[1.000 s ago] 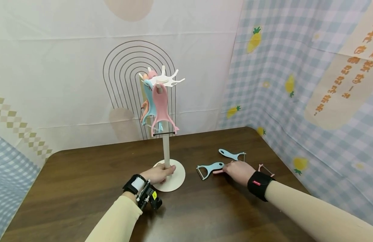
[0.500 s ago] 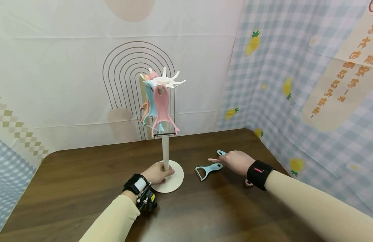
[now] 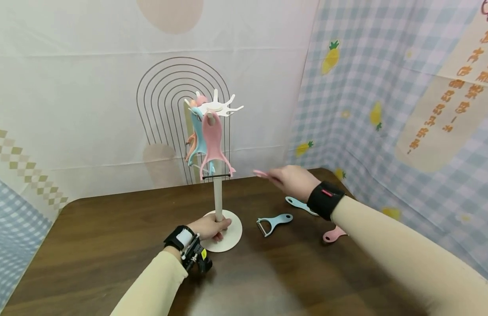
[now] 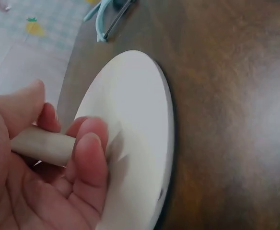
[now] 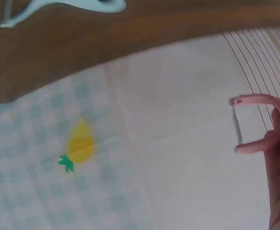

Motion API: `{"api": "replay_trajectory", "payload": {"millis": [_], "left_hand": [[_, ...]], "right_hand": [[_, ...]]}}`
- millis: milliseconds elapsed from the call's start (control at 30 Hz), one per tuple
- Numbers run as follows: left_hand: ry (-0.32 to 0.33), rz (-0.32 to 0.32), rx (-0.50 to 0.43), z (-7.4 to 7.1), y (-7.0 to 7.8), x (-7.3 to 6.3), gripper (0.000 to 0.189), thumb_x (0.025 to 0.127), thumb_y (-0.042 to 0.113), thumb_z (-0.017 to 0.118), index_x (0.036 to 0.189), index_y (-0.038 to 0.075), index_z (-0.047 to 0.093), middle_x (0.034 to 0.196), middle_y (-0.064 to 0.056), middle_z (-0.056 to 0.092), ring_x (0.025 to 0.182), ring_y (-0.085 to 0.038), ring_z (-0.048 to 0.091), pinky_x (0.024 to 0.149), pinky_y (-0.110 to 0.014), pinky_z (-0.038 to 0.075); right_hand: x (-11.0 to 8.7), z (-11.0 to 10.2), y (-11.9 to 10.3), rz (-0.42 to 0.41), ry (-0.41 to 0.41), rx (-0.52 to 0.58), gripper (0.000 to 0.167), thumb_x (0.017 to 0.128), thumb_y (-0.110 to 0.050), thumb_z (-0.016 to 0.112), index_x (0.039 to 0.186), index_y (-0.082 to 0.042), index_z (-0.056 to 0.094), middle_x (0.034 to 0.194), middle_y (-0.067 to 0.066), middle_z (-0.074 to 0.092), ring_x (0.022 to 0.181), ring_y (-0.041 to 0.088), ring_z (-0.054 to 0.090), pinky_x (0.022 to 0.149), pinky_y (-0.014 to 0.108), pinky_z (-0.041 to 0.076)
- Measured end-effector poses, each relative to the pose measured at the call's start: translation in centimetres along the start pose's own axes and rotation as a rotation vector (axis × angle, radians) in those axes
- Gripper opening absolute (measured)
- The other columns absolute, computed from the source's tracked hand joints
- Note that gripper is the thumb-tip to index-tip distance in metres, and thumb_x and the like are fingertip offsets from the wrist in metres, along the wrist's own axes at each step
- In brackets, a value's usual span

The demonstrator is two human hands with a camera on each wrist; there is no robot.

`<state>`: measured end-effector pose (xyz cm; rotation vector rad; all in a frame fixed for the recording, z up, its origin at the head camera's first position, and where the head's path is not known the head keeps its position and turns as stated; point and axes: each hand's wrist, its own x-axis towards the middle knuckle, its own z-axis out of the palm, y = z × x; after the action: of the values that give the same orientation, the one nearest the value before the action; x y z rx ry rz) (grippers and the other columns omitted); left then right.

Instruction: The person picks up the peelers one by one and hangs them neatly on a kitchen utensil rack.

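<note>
A white stand (image 3: 218, 197) with a round base (image 3: 233, 232) and a crown of prongs stands upright on the table. My left hand (image 3: 207, 228) curls round its pole just above the base. In the right wrist view, a pink peeler (image 5: 256, 99) shows its blade end beyond my right hand (image 3: 294, 181), which grips it in the air right of the stand. Its handle end points toward the stand in the head view. From the prongs hang a pink peeler (image 3: 212, 136), a blue peeler (image 3: 198, 127) and an orange peeler (image 3: 192, 142); another pink one is mostly hidden behind.
On the brown table (image 3: 121, 237), right of the stand, lie a blue peeler (image 3: 282, 218), a second blue peeler (image 3: 299, 204) partly behind my right hand, and a pink peeler (image 3: 334, 235) partly under my forearm. Patterned cloth (image 3: 259, 87) hangs behind and at the right.
My right hand has lifted the pink peeler off the table and carried it up and left, uncovering more of the peelers below. My left hand keeps its hold on the pole.
</note>
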<state>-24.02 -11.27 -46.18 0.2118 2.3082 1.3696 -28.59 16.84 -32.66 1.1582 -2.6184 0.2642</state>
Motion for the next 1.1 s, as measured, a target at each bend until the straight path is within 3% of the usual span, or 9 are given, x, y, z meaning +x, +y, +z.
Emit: {"api": "replay_trajectory", "payload": {"millis": [200,333,500,600,900,1100], "left_hand": [[0.0,0.018,-0.019,0.4,-0.1,0.1,0.032,0.102,0.028,0.051,0.096,-0.003,0.058,0.07,-0.008,0.053,0.059,-0.017,0.052,0.056,-0.028,0.047],[0.005,0.03,-0.016,0.3,0.0,0.0,0.032,0.102,0.027,0.051,0.096,-0.003,0.058,0.072,-0.009,0.052,0.059,-0.017,0.051,0.056,-0.028,0.047],[0.008,0.018,-0.015,0.1,0.1,-0.3,0.032,0.102,0.027,0.051,0.096,-0.003,0.058,0.071,-0.009,0.053,0.059,-0.017,0.051,0.056,-0.029,0.047],[0.01,0.009,-0.012,0.1,0.1,-0.4,0.032,0.102,0.028,0.051,0.096,-0.003,0.059,0.07,-0.009,0.053,0.059,-0.017,0.051,0.055,-0.028,0.047],[0.034,0.005,0.024,0.0,0.3,-0.4,0.031,0.102,0.027,0.052,0.093,-0.001,0.06,0.077,-0.011,0.055,0.062,-0.018,0.052,0.057,-0.029,0.044],[0.032,0.014,0.045,0.0,0.0,0.0,0.031,0.101,0.028,0.052,0.093,0.0,0.06,0.085,-0.01,0.056,0.063,-0.018,0.052,0.06,-0.028,0.044]], "right_hand": [[2.6,-2.6,-0.3,0.062,0.169,0.144,0.008,0.094,-0.011,0.064,0.098,-0.007,0.07,0.085,0.004,0.069,0.071,0.015,0.062,0.066,0.035,0.048],[4.3,-4.1,-0.6,0.108,0.24,0.233,0.01,0.094,-0.013,0.065,0.098,-0.006,0.071,0.091,0.007,0.071,0.08,0.016,0.066,0.071,0.034,0.052],[6.6,-6.0,-1.3,0.17,0.307,0.36,0.015,0.095,-0.016,0.064,0.105,-0.008,0.071,0.096,0.003,0.072,0.092,0.012,0.066,0.083,0.03,0.052],[7.8,-7.0,-2.0,0.192,0.357,0.409,0.018,0.095,-0.019,0.064,0.109,-0.01,0.07,0.096,0.0,0.072,0.091,0.008,0.066,0.083,0.027,0.051],[11.5,-8.5,-4.9,0.144,0.439,0.486,0.021,0.095,-0.02,0.064,0.114,-0.011,0.069,0.103,-0.001,0.072,0.091,0.0,0.065,0.082,0.017,0.048],[12.5,-8.4,-6.1,0.127,0.482,0.498,0.016,0.096,-0.015,0.061,0.108,-0.011,0.07,0.105,0.0,0.071,0.095,0.001,0.064,0.084,0.015,0.047]]}}
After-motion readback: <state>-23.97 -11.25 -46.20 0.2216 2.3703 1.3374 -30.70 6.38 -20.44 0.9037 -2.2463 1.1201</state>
